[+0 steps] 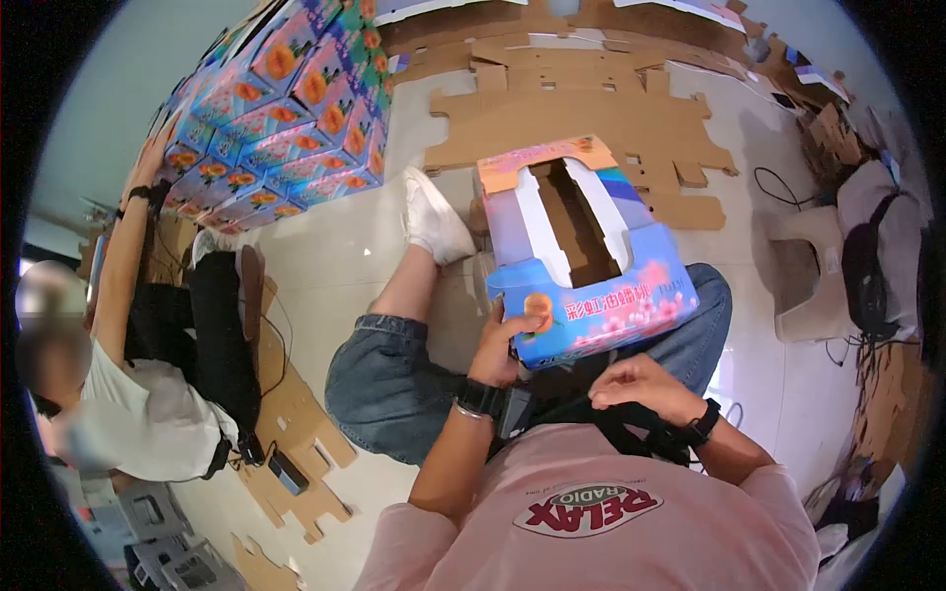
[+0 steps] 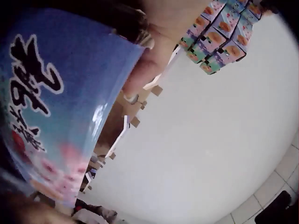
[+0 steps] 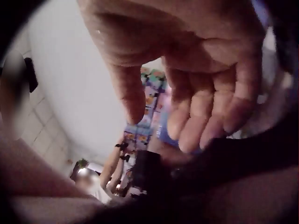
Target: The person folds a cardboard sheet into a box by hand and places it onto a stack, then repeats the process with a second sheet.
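Observation:
A printed cardboard fruit box (image 1: 616, 315), blue and pink with peach and blossom pictures, rests over the person's lap in the head view. Its top has a long opening edged by white flaps, and brown cardboard shows inside. The left hand (image 1: 496, 353) grips the box's near left corner, thumb on the front panel. In the left wrist view that hand (image 2: 161, 44) lies along the edge of the blue panel (image 2: 70, 79). Just short of the box's near right side is the right hand (image 1: 645, 384), holding nothing. Its fingers (image 3: 201, 102) are loosely bent in the right wrist view.
Stacked printed boxes (image 1: 286, 128) stand at the far left, where another person (image 1: 148, 384) reaches up to them. Flattened cardboard (image 1: 572, 118) covers the floor ahead. A beige stool (image 1: 803, 271) and a dark bag (image 1: 872, 266) are at the right.

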The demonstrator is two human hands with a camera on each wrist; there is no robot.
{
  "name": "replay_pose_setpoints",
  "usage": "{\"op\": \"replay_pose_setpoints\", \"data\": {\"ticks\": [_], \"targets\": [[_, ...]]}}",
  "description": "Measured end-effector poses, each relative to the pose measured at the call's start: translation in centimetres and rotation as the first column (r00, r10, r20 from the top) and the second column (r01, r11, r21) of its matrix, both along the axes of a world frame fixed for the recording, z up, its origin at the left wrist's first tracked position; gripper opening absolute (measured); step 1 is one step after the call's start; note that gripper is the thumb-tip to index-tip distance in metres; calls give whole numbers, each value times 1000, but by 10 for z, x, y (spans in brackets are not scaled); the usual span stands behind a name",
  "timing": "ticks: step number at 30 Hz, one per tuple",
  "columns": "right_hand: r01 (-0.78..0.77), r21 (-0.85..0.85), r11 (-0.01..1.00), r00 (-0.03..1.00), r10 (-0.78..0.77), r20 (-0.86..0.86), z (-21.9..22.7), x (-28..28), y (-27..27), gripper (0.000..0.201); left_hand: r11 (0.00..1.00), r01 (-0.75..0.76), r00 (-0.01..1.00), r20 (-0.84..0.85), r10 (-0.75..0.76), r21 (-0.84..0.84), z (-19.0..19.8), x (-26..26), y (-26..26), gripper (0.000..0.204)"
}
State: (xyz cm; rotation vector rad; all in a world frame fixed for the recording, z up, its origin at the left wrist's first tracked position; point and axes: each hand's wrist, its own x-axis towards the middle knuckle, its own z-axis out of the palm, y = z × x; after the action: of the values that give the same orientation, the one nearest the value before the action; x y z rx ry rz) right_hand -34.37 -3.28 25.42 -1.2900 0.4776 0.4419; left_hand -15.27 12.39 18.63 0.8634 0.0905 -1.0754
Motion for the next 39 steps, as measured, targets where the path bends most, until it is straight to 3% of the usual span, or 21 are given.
{"op": "replay_pose_setpoints", "data": {"ticks": [2,4,6,8,9,11,12,14,16,18,20,21,23,24,26,30,33,37,39], "targets": [[102,55,993,993,-99,-56,-3,-8,-1,38,1000,-21,997,68,20,7,23,-11,-14,68],[399,306,864,902,-430,39,3,-3,-3,56,999,-50,991,127,47,16,45,-23,-31,68],[449,382,808,874,-485,0,-19,5,-5,64,990,-126,943,317,99,64,56,-37,-42,70],[536,560,631,745,-666,38,-30,22,0,62,993,-102,914,401,68,64,59,-45,-50,78],[616,548,566,652,-757,48,-31,31,4,60,991,-114,873,483,68,67,57,-50,-51,81],[596,585,550,625,-775,91,-39,36,-5,57,994,-56,768,640,-20,97,54,-47,-50,94],[580,611,539,602,-789,125,-41,37,-12,53,993,-52,764,644,-28,105,61,-42,-44,94],[552,667,499,595,-797,103,-36,32,-41,47,966,47,725,656,-209,256,80,-28,-25,92],[573,625,530,623,-777,88,-44,15,-75,49,947,-158,616,777,-128,281,55,18,14,79],[562,535,631,664,-730,163,-38,-7,-101,50,929,-369,759,578,299,5,80,51,34,72],[593,484,643,698,-711,89,-46,-29,-124,55,970,-218,839,487,242,-106,80,91,85,65],[562,486,670,734,-675,82,-39,-33,-127,57,971,-218,841,486,239,-101,73,97,103,65],[526,490,695,769,-635,75,-26,-36,-131,58,991,21,884,461,-79,130,59,98,133,69],[512,410,755,799,-594,96,-22,-37,-130,59,938,143,852,444,-279,316,57,95,140,65],[496,329,803,825,-554,110,-25,-38,-134,59,867,130,892,326,-314,481,50,70,137,61],[477,300,826,862,-506,23,-30,-35,-143,65,919,52,961,230,-152,390,31,45,132,49],[510,407,758,789,-601,131,-36,-29,-145,69,958,-81,979,202,25,274,8,38,136,53],[271,384,883,781,-435,448,-28,-17,-139,90,965,-141,981,161,106,222,11,25,128,55],[347,295,890,783,-448,430,-36,-10,-132,87,957,-168,975,185,126,238,13,22,126,56]]}}
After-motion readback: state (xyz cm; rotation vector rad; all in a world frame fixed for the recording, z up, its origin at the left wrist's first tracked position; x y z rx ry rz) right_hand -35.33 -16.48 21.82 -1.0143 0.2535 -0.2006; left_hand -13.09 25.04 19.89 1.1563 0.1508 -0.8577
